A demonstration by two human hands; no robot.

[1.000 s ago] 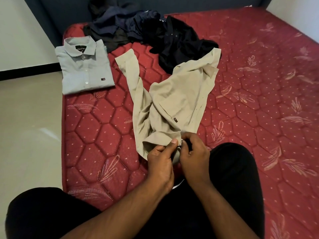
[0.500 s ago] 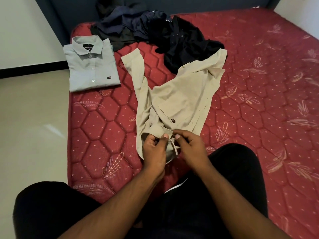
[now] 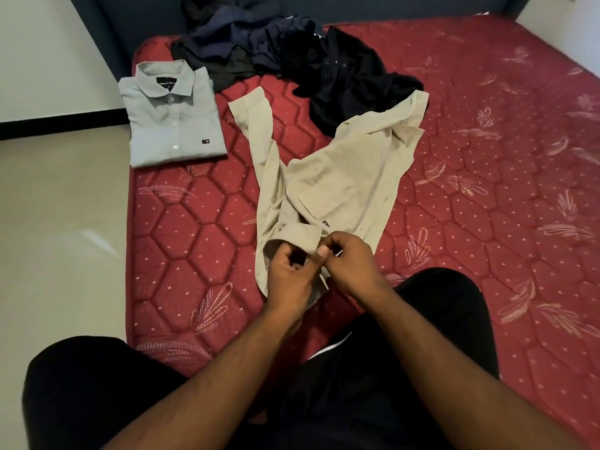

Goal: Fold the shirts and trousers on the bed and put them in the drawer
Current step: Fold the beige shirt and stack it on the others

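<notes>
At the near edge of the bed [image 3: 181, 241], the person has both hands on the beige shirt [image 3: 337, 186], working at its front just below the turned-over collar. The left hand [image 3: 289, 274] has its grip curled round the cloth under the collar, thumb up against the placket; the right hand [image 3: 349, 261] pinches the opposite edge of the placket between thumb and fingers. It looks to me like a button is being done up, though the button itself is too small to make out. So the step in hand is readying this shirt for folding, not yet the fold.

Next, I would judge, the shirt needs spreading flat: it lies rumpled, one sleeve trailing off toward the headboard, the hem bunched against the dark pile [image 3: 292, 56]. The sleeves must come in and the body be squared up like the grey shirt [image 3: 172, 125], which sits already folded near the bed's left corner, collar up, a neat rectangle with its buttons showing.

The beige cloth is thin, matte woven stuff that creases easily and will slide. The pile is limp navy and black garments, tangled, still to do. The mattress is quilted red with hexagon stitching, slightly padded. No drawer is in sight.
</notes>
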